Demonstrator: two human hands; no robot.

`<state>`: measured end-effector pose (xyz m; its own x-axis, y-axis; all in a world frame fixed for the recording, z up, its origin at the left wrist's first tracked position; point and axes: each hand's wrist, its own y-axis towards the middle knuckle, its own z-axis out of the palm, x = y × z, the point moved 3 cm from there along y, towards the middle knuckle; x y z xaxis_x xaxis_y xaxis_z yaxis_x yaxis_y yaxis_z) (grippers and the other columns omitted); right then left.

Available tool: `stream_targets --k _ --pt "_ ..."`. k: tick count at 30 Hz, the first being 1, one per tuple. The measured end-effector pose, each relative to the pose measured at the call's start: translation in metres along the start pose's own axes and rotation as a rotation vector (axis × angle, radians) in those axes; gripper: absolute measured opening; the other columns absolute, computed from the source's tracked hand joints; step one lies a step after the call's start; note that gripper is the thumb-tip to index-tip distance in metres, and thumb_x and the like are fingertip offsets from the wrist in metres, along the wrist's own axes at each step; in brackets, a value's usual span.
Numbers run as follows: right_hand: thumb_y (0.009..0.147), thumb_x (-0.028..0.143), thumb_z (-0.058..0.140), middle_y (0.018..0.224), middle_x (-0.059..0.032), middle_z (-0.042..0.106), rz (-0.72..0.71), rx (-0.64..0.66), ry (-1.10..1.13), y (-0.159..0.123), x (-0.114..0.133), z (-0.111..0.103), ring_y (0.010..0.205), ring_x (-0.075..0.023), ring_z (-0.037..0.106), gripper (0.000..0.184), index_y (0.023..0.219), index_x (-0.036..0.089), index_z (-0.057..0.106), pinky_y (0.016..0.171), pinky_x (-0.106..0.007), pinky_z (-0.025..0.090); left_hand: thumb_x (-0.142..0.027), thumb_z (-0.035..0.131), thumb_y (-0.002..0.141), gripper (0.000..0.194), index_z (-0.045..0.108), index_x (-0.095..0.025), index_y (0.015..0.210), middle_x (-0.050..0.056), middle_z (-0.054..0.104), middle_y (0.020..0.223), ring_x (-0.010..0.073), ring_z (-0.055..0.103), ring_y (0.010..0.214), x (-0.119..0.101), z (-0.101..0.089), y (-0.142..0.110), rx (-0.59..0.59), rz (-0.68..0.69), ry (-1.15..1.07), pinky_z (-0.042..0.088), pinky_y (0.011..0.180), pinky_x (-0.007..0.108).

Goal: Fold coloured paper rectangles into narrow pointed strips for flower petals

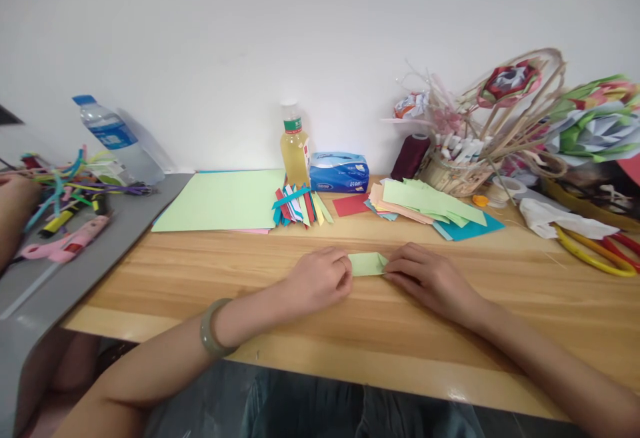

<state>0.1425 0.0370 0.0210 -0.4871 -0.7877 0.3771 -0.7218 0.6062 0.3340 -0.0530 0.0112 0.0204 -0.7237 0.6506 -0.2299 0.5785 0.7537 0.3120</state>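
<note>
A small folded piece of light green paper point(366, 264) lies level between my two hands, low over the wooden table point(280, 311). My left hand point(320, 277) pinches its left end, fingers curled. At the other end, my right hand point(425, 278) grips the right corner between thumb and fingers, where a small flap is turned up. Behind my hands lies a bundle of coloured paper strips point(300, 205). A fanned stack of light green and other coloured paper point(425, 199) rests beyond my right hand.
Large green sheets point(220, 201), a drink bottle point(296, 148) and a blue tissue pack point(339, 173) stand along the wall. Yellow-handled scissors point(595, 251) lie at right near a basket of paper flowers point(457, 171). On the grey left table are a pink glue gun point(70, 241) and another person's hand point(17, 205).
</note>
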Motion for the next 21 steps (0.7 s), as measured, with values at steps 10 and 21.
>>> stream_targets --k 10,21 --pt "0.085 0.035 0.052 0.076 -0.0032 0.058 0.375 0.058 0.302 0.0036 -0.0053 0.0036 0.073 -0.0179 0.056 0.022 0.075 0.02 0.063 0.066 -0.032 0.045 -0.013 0.059 0.077 0.007 0.063 -0.018 0.073 0.001 0.061 0.084 0.0149 0.058 0.082 0.0077 -0.0022 0.0023 0.044 -0.195 -0.353 0.047 0.075 0.026" --pt "0.081 0.027 0.051 0.073 -0.0034 0.059 0.41 0.052 0.138 0.0094 0.0024 0.0037 0.071 -0.0188 0.053 0.014 0.072 0.019 0.058 0.063 -0.031 0.04 -0.014 0.053 0.08 0.011 0.057 -0.016 0.071 0.002 0.054 0.084 0.0153 0.054 0.082 0.0088 0.0022 0.0076 0.084 -0.292 -0.413 0.044 0.076 0.026"
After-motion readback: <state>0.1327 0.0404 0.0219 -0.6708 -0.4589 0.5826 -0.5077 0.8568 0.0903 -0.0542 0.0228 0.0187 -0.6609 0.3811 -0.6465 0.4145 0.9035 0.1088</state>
